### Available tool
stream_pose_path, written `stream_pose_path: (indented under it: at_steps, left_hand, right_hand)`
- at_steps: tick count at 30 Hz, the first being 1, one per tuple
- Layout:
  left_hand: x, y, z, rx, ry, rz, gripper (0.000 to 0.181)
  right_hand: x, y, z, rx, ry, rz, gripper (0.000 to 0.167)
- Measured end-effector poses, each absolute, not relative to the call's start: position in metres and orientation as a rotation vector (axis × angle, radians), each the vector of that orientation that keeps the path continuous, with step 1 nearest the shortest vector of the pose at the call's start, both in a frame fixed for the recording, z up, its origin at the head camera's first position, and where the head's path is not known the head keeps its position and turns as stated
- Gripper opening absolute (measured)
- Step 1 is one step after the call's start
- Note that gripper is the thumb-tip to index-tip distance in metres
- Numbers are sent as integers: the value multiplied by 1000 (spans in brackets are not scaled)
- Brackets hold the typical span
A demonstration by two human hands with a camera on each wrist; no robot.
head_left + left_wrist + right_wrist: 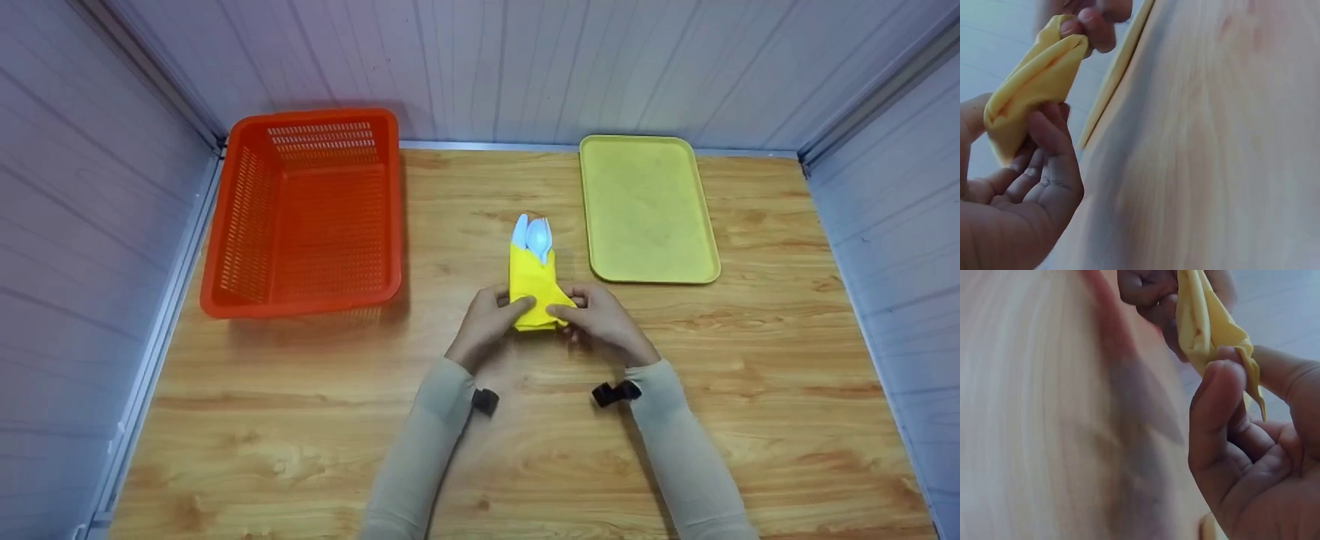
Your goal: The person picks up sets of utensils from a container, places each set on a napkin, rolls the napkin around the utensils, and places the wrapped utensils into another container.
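A yellow cloth napkin (534, 281) is folded round a light-coloured knife (520, 231), spoon (538, 237) and fork (547, 225), whose top ends stick out at its far end. My left hand (491, 321) pinches the napkin's left side near the bottom, thumb on top and fingers behind. At the lower right, my right hand (604, 319) pinches a loose flap of the cloth between thumb and fingers. Both wrist views show the napkin (1033, 90) raised off the table, its folded bottom edge facing the cameras. The cutlery is hidden there.
An orange-red plastic basket (394, 225) stands at the back left of the wooden table (300, 420). At the back right lies a yellow tray (651, 210). Pale panel walls (495, 67) enclose the table at the back and both sides.
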State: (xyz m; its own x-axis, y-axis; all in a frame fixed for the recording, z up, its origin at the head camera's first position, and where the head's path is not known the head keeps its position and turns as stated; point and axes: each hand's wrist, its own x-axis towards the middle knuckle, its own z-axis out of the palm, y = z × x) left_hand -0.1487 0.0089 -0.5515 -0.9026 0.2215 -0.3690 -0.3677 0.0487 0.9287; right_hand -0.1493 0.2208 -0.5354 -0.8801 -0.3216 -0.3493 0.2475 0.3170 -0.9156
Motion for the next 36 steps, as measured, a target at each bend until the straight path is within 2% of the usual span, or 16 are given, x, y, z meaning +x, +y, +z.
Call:
stream_pose_path:
  at_steps: [7,14,25,36]
  left_hand:
    - [-134,11,-542,-164,1796,2081,37]
    - [-120,8,-539,-66,1836,2139,44]
    - [-104,1,-529,91,1659,2302,41]
    - [-102,-3,-524,144,1549,2309,40]
  right_hand:
    - [-130,215,-518,-211,2366,-1549,31]
    - [-114,213,-511,-267,2403,-1610,30]
    - [-104,218,-512,-418,2263,-1804,21]
    - [-100,220,-508,-563,2145,-1915,14]
